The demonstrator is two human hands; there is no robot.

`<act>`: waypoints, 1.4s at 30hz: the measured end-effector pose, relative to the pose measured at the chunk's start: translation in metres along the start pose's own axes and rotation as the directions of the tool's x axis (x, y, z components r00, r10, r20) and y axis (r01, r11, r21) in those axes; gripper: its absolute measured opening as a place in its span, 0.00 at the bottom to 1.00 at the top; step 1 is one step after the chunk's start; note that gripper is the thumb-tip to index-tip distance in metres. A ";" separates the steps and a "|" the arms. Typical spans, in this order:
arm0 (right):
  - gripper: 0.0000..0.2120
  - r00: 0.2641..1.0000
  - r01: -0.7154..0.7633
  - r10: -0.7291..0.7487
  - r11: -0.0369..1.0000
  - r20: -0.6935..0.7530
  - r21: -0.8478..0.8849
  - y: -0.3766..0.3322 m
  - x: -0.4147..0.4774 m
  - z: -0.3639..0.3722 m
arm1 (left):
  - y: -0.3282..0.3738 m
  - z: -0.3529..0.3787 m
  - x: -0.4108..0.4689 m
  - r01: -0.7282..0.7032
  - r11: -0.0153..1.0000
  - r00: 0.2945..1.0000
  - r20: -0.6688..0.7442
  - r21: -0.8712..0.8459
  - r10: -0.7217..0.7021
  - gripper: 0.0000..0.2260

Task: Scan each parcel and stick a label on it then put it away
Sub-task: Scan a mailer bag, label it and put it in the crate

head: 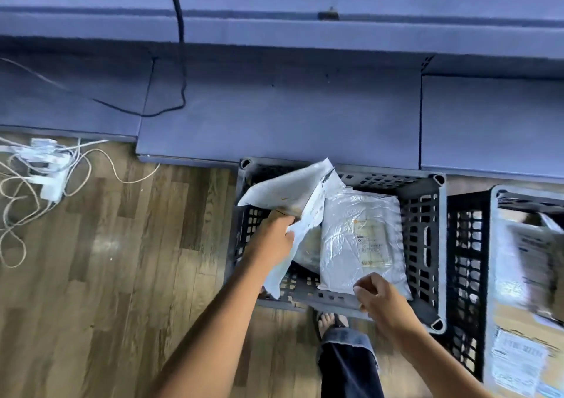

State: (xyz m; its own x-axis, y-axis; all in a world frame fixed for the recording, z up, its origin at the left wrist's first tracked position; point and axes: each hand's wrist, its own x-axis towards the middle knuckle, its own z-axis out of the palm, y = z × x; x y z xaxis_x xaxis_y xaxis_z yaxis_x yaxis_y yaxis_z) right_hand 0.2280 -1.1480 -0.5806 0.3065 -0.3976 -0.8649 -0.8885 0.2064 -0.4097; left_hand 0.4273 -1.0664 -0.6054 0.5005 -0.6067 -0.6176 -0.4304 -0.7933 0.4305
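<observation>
**Nothing scanned yet, by our reckoning**

Our left hand (pixel 271 239) grips a white poly mailer (pixel 283 190) at the black crate's (pixel 427 245) 9 o'clock side. Our right hand (pixel 381 297) pinches a shiny mailer's (pixel 351 229) 6 o'clock corner inside it. We judge scanning, labelling and stowing are all left.

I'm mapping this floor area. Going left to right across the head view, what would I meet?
Power strip with cables → left hand gripping a white bag → plastic-wrapped parcel → second crate holding parcels.
</observation>
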 end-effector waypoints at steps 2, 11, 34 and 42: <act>0.01 1.000 0.030 -0.030 0.999 0.000 0.030 -0.019 -0.028 -0.009 | 0.011 -0.032 -0.025 -0.035 0.993 0.999 0.035 -0.113 0.039 0.10; 0.31 0.993 0.078 -0.108 0.900 0.047 0.429 -0.110 -0.150 -0.089 | 0.103 -0.221 -0.159 -0.144 0.925 0.985 0.041 -0.353 0.169 0.04; 0.40 0.456 0.006 -0.819 0.395 0.349 0.919 -0.284 -0.380 -0.169 | 0.288 -0.481 -0.421 -0.481 0.787 0.870 -0.324 -0.387 0.373 0.16; 0.22 0.457 0.457 -0.871 0.402 0.178 0.793 -0.328 -0.407 -0.171 | 0.264 -0.535 -0.415 -0.478 0.838 0.853 -0.367 -0.264 0.371 0.16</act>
State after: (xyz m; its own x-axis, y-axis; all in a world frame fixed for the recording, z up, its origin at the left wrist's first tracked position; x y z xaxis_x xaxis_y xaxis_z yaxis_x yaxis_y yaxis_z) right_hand 0.3364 -1.2069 -0.0450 0.9752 -0.2024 -0.0898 0.0540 0.6106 -0.7901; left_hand 0.5082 -1.0508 0.1165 0.5429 -0.8304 -0.1252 -0.4017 -0.3877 0.8297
